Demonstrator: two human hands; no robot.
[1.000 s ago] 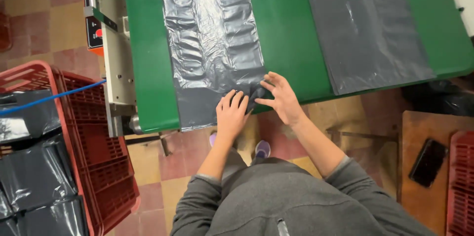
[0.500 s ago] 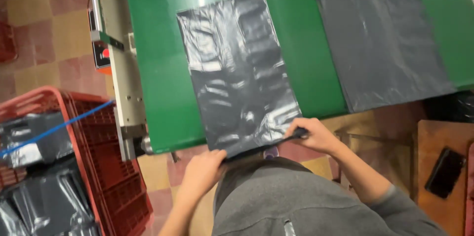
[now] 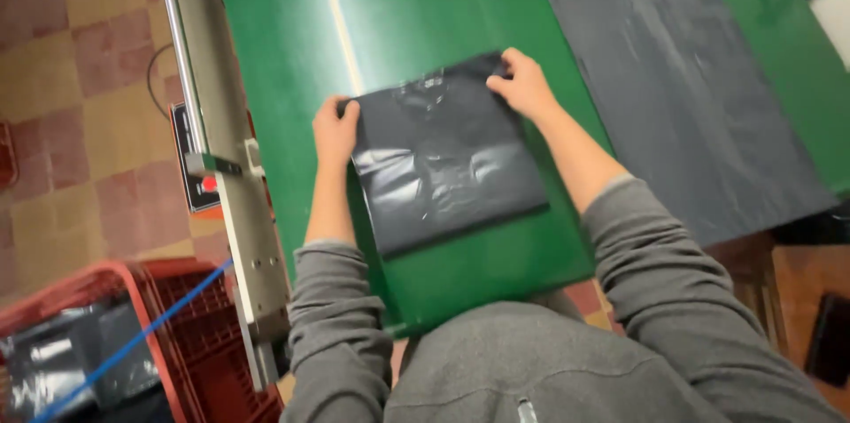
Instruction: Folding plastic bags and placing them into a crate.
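A dark grey plastic bag (image 3: 447, 166) lies folded in half on the green conveyor belt (image 3: 292, 51). My left hand (image 3: 336, 129) grips the bag's far left corner. My right hand (image 3: 523, 85) holds the far right corner, fingers curled over the folded edge. Both grey sleeves reach forward over the belt's near edge.
A second, unfolded dark plastic bag (image 3: 699, 87) lies flat on the belt to the right. A metal side rail (image 3: 221, 166) with a control box runs along the belt's left edge. A red crate (image 3: 106, 343) holding folded dark bags stands on the tiled floor at lower left.
The long bag was lying flat with my hands at its near edge. Both hands have carried that edge away from me, folding the bag in half.
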